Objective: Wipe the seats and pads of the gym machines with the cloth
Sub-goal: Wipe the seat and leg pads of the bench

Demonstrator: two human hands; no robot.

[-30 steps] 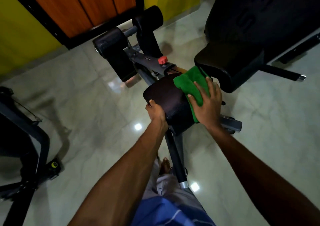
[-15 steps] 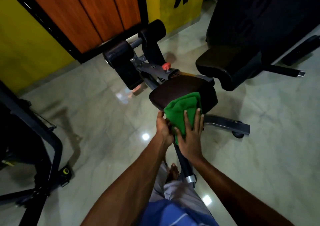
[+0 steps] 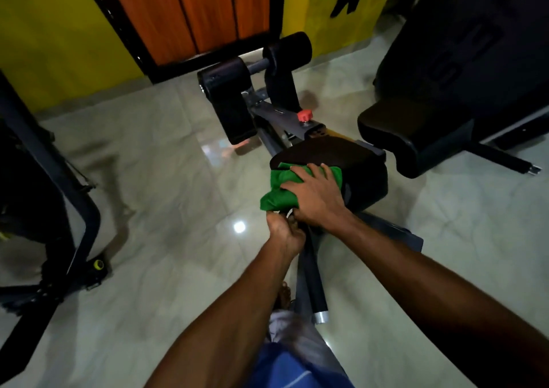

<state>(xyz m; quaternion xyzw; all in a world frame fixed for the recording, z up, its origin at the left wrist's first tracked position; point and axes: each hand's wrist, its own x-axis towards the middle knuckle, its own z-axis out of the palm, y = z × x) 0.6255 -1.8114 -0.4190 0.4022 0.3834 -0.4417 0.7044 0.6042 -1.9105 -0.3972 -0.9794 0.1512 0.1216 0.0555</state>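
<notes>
Tiles (image 3: pixel 166 180); right hand (image 3: pixel 315 197) seemingly presses cloth (image 3: pixel 280 180) on pad (image 3: pixel 356 165).

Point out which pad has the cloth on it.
The dark brown pad nearest the person, under the green cloth and right hand; the roller pads and black seat are bare.

One cloth (image 3: pixel 274 199), two hands (image 3: pixel 318 200) (image 3: pixel 284 236), two seats (image 3: pixel 335 153) (image 3: pixel 392 136).
</notes>
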